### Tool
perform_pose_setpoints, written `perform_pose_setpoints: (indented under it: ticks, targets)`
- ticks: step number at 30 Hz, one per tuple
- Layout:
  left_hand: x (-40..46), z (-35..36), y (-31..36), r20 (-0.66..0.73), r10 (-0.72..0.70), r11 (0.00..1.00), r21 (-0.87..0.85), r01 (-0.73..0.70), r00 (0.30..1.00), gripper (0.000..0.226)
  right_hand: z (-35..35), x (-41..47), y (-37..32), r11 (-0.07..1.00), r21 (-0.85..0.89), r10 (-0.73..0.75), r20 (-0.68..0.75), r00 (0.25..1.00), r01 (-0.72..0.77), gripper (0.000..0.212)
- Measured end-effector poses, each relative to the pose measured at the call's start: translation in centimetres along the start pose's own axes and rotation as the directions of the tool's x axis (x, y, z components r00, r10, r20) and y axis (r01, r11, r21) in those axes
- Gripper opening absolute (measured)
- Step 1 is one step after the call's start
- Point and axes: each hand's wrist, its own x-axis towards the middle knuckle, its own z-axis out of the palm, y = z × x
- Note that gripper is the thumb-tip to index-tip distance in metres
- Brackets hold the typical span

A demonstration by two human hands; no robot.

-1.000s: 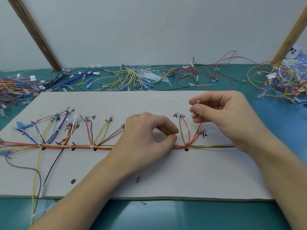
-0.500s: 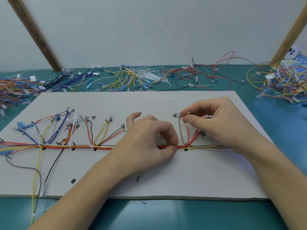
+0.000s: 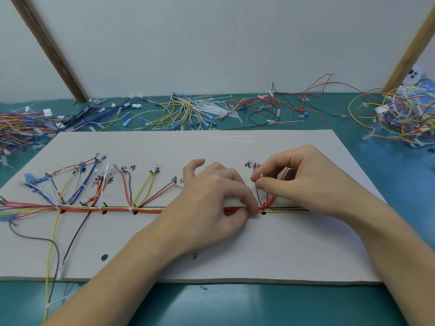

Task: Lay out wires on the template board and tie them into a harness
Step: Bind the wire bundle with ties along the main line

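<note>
Your wire harness lies along the template board's drawn line.
Your left hand pinches the red bundle; your right hand pinches a white cable tie above it.

white template board, red and yellow wires, teal table

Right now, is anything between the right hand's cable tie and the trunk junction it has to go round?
Nothing visible. The right hand pinches the cable tie just above the junction; the left hand holds the trunk beside it.
</note>
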Motion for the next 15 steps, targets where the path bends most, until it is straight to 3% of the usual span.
perform_pose_setpoints:
  ticks: [5, 9, 15]
  targets:
    - [-0.17, 0.14, 0.29, -0.001, 0.051, 0.998, 0.022, -0.051, 0.999, 0.011, -0.15, -0.01, -0.02, 1.0, -0.013, -0.003, 0.012, 1.0, 0.003, 0.012]
    - [-0.23, 0.12, 0.4, 0.024, 0.086, 0.995, 0.057, -0.088, 0.996, 0.031, -0.18, -0.03, -0.12, 1.0, -0.015, -0.003, 0.031, 1.0, 0.004, 0.013]
    - [-0.15, 0.29, 0.53, 0.026, 0.075, 0.996, 0.043, -0.076, 0.997, 0.033, -0.21, -0.02, -0.03, 1.0, -0.008, 0.001, 0.05, 0.999, 0.0, 0.012]
